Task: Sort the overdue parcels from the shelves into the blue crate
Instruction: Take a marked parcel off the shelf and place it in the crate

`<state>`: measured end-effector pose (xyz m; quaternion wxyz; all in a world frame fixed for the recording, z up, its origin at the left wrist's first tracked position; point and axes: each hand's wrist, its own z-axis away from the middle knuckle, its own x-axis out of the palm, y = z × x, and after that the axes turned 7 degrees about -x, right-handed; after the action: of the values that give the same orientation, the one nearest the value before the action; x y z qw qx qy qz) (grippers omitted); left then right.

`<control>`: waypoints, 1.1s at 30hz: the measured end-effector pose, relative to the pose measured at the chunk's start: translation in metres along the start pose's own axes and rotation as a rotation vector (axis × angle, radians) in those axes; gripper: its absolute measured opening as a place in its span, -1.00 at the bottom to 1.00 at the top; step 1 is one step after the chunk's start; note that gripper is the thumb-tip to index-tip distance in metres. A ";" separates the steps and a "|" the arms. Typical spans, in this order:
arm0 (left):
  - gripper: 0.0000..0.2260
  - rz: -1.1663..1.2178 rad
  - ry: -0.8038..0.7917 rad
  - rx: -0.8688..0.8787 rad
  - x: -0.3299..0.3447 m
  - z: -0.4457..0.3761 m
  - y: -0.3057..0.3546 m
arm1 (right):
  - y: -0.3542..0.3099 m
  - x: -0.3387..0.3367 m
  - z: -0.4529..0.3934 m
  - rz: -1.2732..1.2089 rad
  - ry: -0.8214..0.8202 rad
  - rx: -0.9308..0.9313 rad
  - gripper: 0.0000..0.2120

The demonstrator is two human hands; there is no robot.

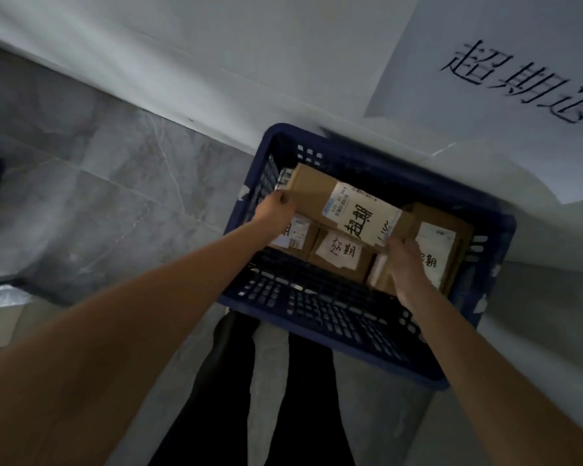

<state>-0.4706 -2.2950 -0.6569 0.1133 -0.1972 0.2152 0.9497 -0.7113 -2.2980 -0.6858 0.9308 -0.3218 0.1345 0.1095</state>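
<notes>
Grey marble-veined floor tiles (91, 183) against a white wall (216, 58), with a printed paper sign (505, 62) at upper right. On the floor by the wall, a perforated blue plastic crate (320, 317) with labelled cardboard parcels inside (342, 255). Held over these, a long cardboard parcel (344, 206), left hand (276, 210) and right hand (406, 260) curled round its ends.

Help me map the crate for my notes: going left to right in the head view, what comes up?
Left hand → large cardboard parcel held over the blue crate → right hand → labelled parcel by the crate's right wall.
</notes>
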 end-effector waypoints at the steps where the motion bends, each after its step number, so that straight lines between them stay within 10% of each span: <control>1: -0.61 0.025 0.014 -0.015 0.003 -0.008 0.004 | -0.001 0.002 -0.014 -0.011 -0.025 0.027 -0.68; 14: -0.43 0.198 0.007 -0.036 0.018 -0.046 0.006 | -0.011 0.020 -0.083 -0.040 -0.130 0.025 0.01; 17: -0.41 0.167 0.056 0.022 0.021 -0.029 0.003 | -0.034 0.021 -0.044 0.072 -0.034 -0.014 -0.17; 25: -0.51 0.055 0.140 0.211 -0.037 0.088 -0.004 | -0.105 0.018 0.082 0.441 -0.016 -0.594 -0.40; 33: -0.46 -0.322 0.732 0.362 -0.224 0.244 -0.010 | -0.257 0.123 0.275 0.712 -0.312 -1.291 -0.52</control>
<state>-0.3459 -2.2044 -0.3629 0.2091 -0.5287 0.3704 0.7345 -0.4721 -2.3083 -0.3707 0.4738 -0.7214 0.0062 0.5050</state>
